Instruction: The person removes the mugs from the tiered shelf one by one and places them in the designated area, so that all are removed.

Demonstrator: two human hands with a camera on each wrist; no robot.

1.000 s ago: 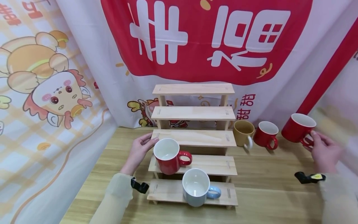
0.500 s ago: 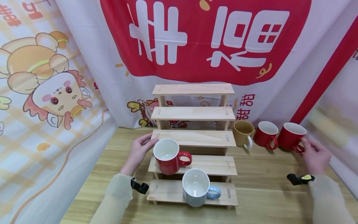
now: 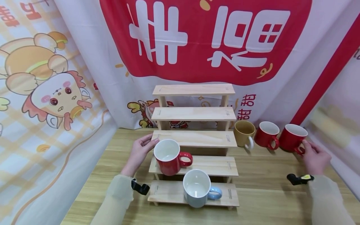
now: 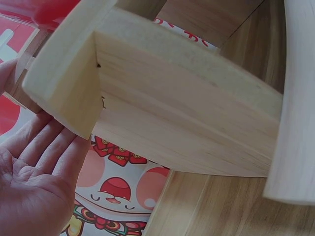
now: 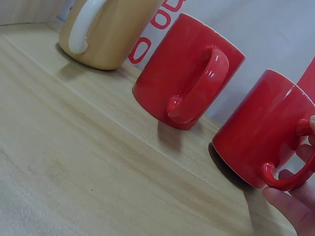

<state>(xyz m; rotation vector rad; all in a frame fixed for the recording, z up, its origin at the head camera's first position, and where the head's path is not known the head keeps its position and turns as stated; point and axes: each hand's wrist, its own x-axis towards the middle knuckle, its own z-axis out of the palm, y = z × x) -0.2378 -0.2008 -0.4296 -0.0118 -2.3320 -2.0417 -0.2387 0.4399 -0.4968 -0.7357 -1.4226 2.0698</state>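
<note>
At the right, my right hand (image 3: 317,157) pinches the handle of a red mug (image 3: 292,137) with a white inside. The mug is upright at the table's back; a dark shadow lines its base (image 5: 231,167) in the right wrist view, and I cannot tell whether it fully rests. Left of it stands another red mug (image 3: 265,134), then a tan mug (image 3: 244,134) with a white handle. My left hand (image 3: 140,150) grips the left end of the stepped wooden rack (image 3: 194,138), thumb on top of the middle board. In the left wrist view its fingers (image 4: 54,145) lie against the wood.
On the rack's second step from the front sits a red mug (image 3: 168,159), handle to the right. A light blue mug (image 3: 197,190) stands on the lowest step. Printed curtains (image 3: 112,62) hang behind and beside the wooden table (image 3: 270,175).
My right hand has brought its red mug left and down to the table, beside the other red mug, with a slight last shift downward. The left hand stays at the rack.
</note>
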